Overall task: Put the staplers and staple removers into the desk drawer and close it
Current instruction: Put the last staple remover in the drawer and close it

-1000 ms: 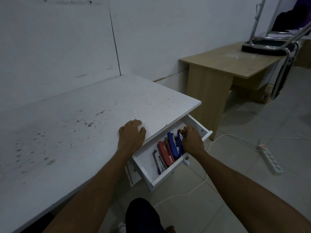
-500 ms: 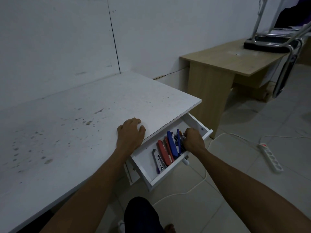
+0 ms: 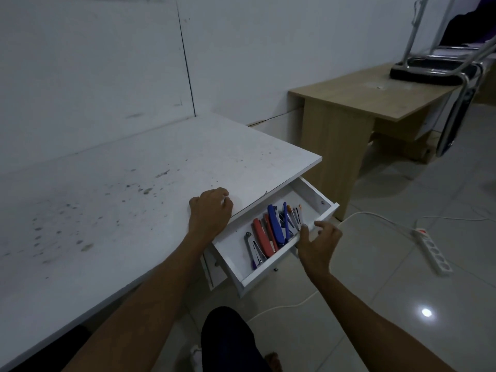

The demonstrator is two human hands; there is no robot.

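The white desk drawer [image 3: 320, 217] is pulled out under the right corner of the white desk [image 3: 112, 200]. Inside lie a red stapler [image 3: 261, 235], a blue stapler [image 3: 276, 223], a silver and purple one [image 3: 253, 250], and several thin staple removers [image 3: 294, 215] side by side. My right hand [image 3: 318, 244] hovers just outside the drawer's front panel, fingers spread, holding nothing. Flat on the desktop near its edge rests my left hand [image 3: 210, 214], just left of the drawer, with its fingers slightly curled.
A wooden desk [image 3: 357, 103] stands to the right with an upturned chair [image 3: 440, 68] on it. A white power strip [image 3: 432, 251] and its cable [image 3: 359, 214] lie on the tiled floor. My dark-trousered knee [image 3: 230, 339] is below the drawer.
My right hand has come out of the drawer, leaving the removers inside, and now sits in front of the drawer's front panel with fingers apart. The left hand stayed put.
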